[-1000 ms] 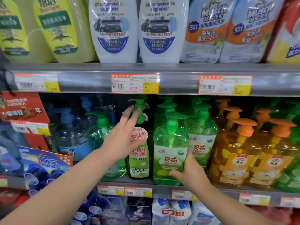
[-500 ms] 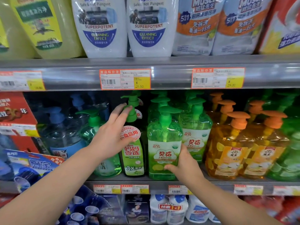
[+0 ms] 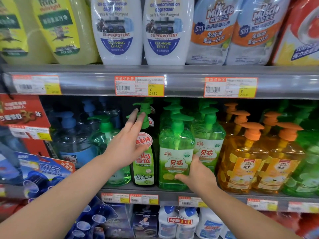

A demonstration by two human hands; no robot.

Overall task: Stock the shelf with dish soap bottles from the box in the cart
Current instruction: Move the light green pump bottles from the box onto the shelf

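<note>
A light green pump bottle of dish soap [image 3: 176, 145] stands at the front edge of the middle shelf [image 3: 229, 195]. My right hand [image 3: 198, 176] grips its lower right side, thumb across the front label. My left hand [image 3: 127, 144] lies with straight fingers against the slim dark green bottle [image 3: 145, 171] just left of it, fingertips touching its pump. More light green bottles [image 3: 208, 145] stand behind and to the right. The box and the cart are out of view.
Orange-capped yellow soap bottles [image 3: 245, 163] fill the shelf to the right; green [image 3: 110, 140] and blue [image 3: 72, 144] pump bottles stand to the left. Refill pouches [image 3: 119, 31] sit on the shelf above, and white bottles [image 3: 176, 221] below. Price tags line the shelf edges.
Both hands stay on the same two bottles. The left fingers have slid slightly higher onto the dark bottle's pump. My view has shifted a little.
</note>
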